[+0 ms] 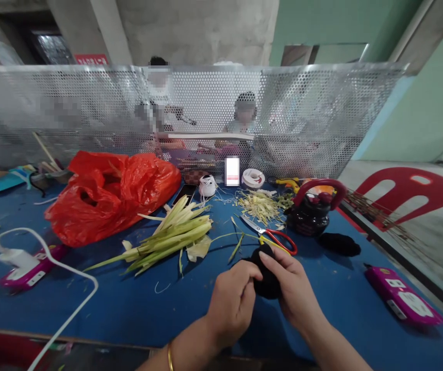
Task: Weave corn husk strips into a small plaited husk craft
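Over the front of the blue table [190, 309], both hands grip one soft black bundle [266, 278]; whether it is cloth or yarn I cannot make out. My left hand [232, 299] is closed, its fingers curled against the bundle's left side. On the other side my right hand [289, 281] wraps round it, thumb on top. Just beyond lie red-handled scissors [283, 241], blades pointing away to the left. A yellow strip [273, 243] shows beside them, partly behind the bundle. Another dark, fuzzy-looking piece [339, 244] rests to the right.
Green husk-like leaves [167, 237] and a red plastic bag [116, 196] occupy the left. Shredded scraps [260, 206], white string [207, 185] and a spool [252, 178] lie farther back. A black pot [308, 214] and purple packet [403, 296] stand right. A perforated metal screen [213, 93] fronts two people.
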A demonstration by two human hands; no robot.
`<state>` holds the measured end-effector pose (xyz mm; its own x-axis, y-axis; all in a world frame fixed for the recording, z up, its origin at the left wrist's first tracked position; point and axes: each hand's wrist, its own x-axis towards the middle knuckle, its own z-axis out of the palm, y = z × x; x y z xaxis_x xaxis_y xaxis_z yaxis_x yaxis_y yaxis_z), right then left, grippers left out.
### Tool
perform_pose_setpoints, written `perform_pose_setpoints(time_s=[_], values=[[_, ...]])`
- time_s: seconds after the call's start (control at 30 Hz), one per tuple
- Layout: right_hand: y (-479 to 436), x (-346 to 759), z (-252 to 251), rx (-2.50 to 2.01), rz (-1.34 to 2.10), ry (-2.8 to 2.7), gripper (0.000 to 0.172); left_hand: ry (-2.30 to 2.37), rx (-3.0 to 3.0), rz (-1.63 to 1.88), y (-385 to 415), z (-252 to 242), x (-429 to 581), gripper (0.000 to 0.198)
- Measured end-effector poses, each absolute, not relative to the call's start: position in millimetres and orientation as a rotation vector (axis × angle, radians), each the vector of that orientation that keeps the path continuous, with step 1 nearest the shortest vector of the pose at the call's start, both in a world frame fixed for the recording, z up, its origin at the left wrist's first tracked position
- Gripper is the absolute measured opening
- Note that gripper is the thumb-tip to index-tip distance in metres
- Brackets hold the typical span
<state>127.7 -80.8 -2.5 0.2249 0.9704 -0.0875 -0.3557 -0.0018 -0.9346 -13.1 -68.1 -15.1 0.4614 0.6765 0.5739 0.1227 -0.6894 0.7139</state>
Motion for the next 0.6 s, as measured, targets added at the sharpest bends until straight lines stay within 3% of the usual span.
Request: perform_pose_setpoints(time_s=[0.17, 0.3, 0.47, 0.6], values=[[-83, 129, -7, -1.238, 0.875, -1.127, 0.022, 0.705, 2.61, 0.984, -63, -19, -16, 0.027], [-88, 127, -4, -1.256, 0.685, -1.35, 0.02, 0.817, 2.771, 0.914, -57, -22, -10, 0.021], [-99, 112, -2, -1.164, 0.385, -1.595, 0.02, 1.019, 2.356, 1.102, -49, -14, 0, 0.015], [-103, 107, -8, -1.074, 0.201, -1.625, 0.019, 0.824, 1.647, 1.066, -48, 7, 1, 0.014]])
